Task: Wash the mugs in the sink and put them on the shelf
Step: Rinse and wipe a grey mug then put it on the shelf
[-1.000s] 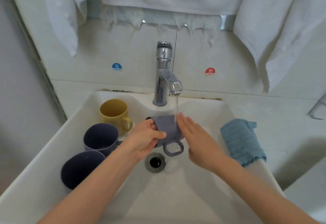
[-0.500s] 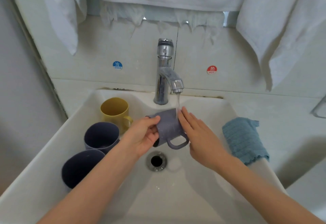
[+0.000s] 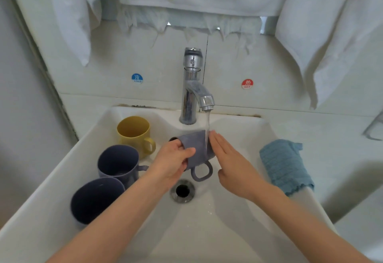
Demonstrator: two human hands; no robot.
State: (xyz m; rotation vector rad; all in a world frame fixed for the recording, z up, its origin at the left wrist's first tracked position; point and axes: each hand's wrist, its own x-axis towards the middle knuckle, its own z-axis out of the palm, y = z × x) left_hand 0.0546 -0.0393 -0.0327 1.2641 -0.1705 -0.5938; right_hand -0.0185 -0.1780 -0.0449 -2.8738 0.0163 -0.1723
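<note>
Rinsing step: the left hand (image 3: 173, 164) grips the grey mug (image 3: 196, 148) sideways under the faucet (image 3: 193, 88) stream, over the sink (image 3: 238, 134); the right hand (image 3: 232, 163), fingers straight, rubs its base (three mugs wait). Next, probably turning it to rinse inside.

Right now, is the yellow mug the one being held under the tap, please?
No, the left hand holds a grey mug under the stream; the yellow mug stands apart, untouched.

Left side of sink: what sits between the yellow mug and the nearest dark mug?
Head view: a second dark mug, upright with its handle pointing right, stands between the yellow mug and the nearest dark mug.
</note>
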